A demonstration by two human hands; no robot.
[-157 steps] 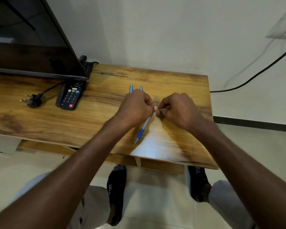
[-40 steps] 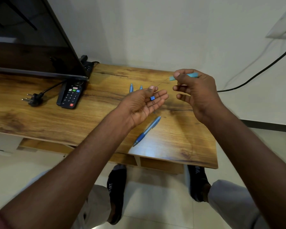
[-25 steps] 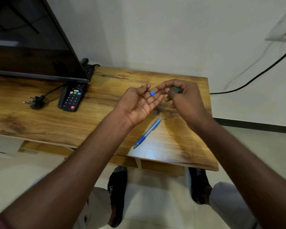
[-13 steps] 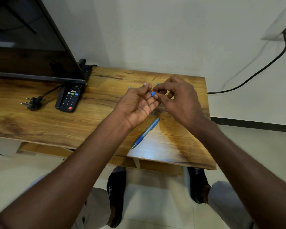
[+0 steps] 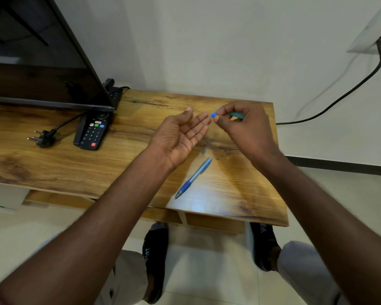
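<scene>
The right hand [image 5: 240,126] pinched the small blue cap [image 5: 214,115] between thumb and forefinger, just beyond the fingertips of the left hand [image 5: 180,134]. That hand lay palm up with straight, empty fingers above the worktop [image 5: 53,168], and a teal pen piece [image 5: 238,115] sat under the right hand's curled fingers. The cap looked like hard, smooth plastic, nearly weightless and easily flicked away, so a light fingertip pinch on its sides over the open palm seemed safest, while the blue pen [image 5: 194,178] lay on the worktop below.
</scene>
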